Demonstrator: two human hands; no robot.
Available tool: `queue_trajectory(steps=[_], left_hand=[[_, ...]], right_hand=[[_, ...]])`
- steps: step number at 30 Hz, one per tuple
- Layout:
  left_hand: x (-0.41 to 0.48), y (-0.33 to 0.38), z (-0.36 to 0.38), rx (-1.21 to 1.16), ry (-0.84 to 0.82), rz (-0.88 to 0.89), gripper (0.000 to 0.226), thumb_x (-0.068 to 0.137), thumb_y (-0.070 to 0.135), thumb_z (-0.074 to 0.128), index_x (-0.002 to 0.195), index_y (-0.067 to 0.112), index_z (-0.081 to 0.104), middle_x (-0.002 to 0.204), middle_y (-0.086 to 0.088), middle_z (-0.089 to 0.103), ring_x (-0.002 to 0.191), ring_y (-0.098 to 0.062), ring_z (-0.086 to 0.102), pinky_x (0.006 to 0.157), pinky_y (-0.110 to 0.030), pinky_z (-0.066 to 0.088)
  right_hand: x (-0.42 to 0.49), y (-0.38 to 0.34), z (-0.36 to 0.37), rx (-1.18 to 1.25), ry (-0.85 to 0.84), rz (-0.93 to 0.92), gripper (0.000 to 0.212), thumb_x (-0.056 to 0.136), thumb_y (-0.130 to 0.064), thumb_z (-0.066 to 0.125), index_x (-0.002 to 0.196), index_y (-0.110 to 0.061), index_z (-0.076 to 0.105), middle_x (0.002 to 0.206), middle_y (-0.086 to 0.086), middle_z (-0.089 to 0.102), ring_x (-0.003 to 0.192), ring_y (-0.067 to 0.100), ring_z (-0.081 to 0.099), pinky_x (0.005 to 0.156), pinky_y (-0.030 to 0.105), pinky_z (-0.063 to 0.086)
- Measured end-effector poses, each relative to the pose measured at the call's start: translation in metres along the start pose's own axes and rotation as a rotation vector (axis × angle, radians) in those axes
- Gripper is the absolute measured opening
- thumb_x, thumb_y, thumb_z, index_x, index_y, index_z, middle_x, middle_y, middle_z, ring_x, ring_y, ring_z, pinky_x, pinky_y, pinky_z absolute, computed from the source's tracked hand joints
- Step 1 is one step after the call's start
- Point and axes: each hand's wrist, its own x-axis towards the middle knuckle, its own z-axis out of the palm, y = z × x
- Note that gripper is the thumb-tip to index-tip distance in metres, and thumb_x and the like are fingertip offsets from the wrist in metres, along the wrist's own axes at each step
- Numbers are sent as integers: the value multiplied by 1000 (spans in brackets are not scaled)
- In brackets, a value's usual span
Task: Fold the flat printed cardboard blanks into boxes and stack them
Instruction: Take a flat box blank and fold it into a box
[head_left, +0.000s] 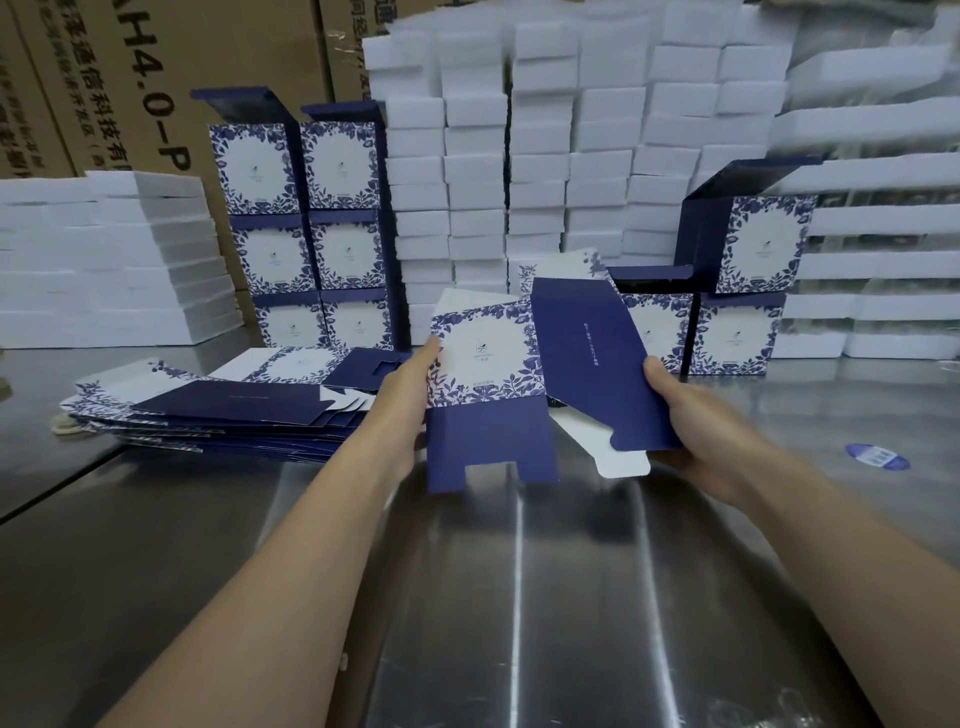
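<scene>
Two bare forearms reached forward over a shiny metal table (519, 597), which reflected the light in long streaks. Above the table, the hands held one cardboard blank (488, 374), partly opened out and raised off the surface. The left hand (410, 410) gripped the blank's left edge, thumb on the printed face. The right hand (691, 421) pinched the blank's right side panel, thumb on top and fingers beneath.

The blank's front panel was white in the middle with a small logo, ringed by a border of blue leaves. Below it hung a plain navy flap with a notch cut in its lower edge. The right side panel was navy with a thin line of pale text, and a white tab stuck out beneath it.

Left of the blank, a pile of flat blanks (208, 410) lay fanned out on the table. Right of the blank, a round blue sticker (877, 456) sat on the metal.

Behind the blank, folded boxes stood stacked: a left stack (306, 228) two wide and three high, and a right stack (727, 291) with some lids open. Farther back rose columns of white foam blocks (545, 156), with brown shipping cartons (130, 78) behind them at the left.
</scene>
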Motion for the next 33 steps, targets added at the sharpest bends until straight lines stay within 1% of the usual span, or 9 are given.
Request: queue_trajectory(steps=[6, 13, 15, 18, 21, 23, 26, 29, 33], left_hand=[[4, 2, -8, 42, 138, 42, 42, 105, 51, 55, 104, 13, 72, 90, -6, 73, 71, -23, 63, 59, -28, 46], [-7, 4, 0, -59, 55, 51, 48, 106, 61, 45, 108, 23, 75, 93, 3, 81, 65, -16, 72, 58, -24, 51], [-12, 8, 3, -107, -44, 85, 50, 103, 69, 41, 122, 34, 71, 102, 3, 82, 75, -13, 78, 57, -25, 53], [-17, 11, 12, -142, -173, 154, 55, 86, 78, 63, 131, 46, 63, 113, 13, 80, 102, -16, 78, 79, -40, 61], [-23, 12, 24, -149, -304, 206, 72, 69, 74, 84, 134, 63, 57, 132, 33, 63, 126, -13, 66, 97, -43, 60], [-25, 9, 29, -62, -343, 254, 92, 62, 71, 90, 140, 73, 42, 145, 29, 57, 137, -12, 58, 110, -45, 52], [-29, 7, 32, 69, -264, 408, 102, 65, 62, 94, 142, 80, 28, 160, 20, 47, 146, -13, 49, 121, -49, 37], [-37, 10, 33, 82, -131, 609, 99, 80, 44, 90, 153, 67, 27, 154, 45, 33, 147, 10, 33, 118, -30, 33], [-46, 20, 37, -55, -4, 710, 82, 87, 24, 86, 155, 43, 44, 143, 35, 55, 131, 10, 55, 95, -12, 51]], right_hand=[[0, 3, -2, -1, -126, 24, 39, 106, -53, 51, 120, -24, 73, 103, 1, 82, 71, 17, 78, 79, 40, 51], [2, 10, 3, 14, -17, -3, 24, 108, -37, 57, 118, -19, 70, 96, 4, 79, 61, 14, 74, 55, 26, 56], [2, 14, 7, 11, 114, -65, 17, 105, -28, 64, 121, -24, 63, 101, 6, 75, 56, 12, 71, 47, 23, 52], [-1, 15, 14, 25, 218, -135, 21, 100, -34, 70, 118, -25, 62, 99, 3, 76, 59, 6, 72, 45, 21, 50], [-11, 6, 26, 79, 1, -111, 34, 94, -63, 65, 114, -36, 73, 100, -19, 80, 82, -5, 75, 58, 22, 54], [-17, 4, 34, 37, -174, -130, 53, 78, -82, 67, 121, -53, 71, 119, -28, 74, 108, -7, 70, 80, 23, 57], [-20, 5, 41, 56, -270, -140, 114, 57, -88, 81, 156, -54, 36, 145, -30, 58, 132, -1, 57, 116, 38, 43], [-23, 0, 43, 24, -314, -250, 108, 55, -90, 80, 143, -79, 19, 120, -61, 50, 107, -33, 51, 112, 34, 35], [-34, -16, 45, -100, -301, -419, 104, 58, -87, 81, 139, -85, 16, 136, -57, 44, 132, -21, 46, 113, 28, 40]])
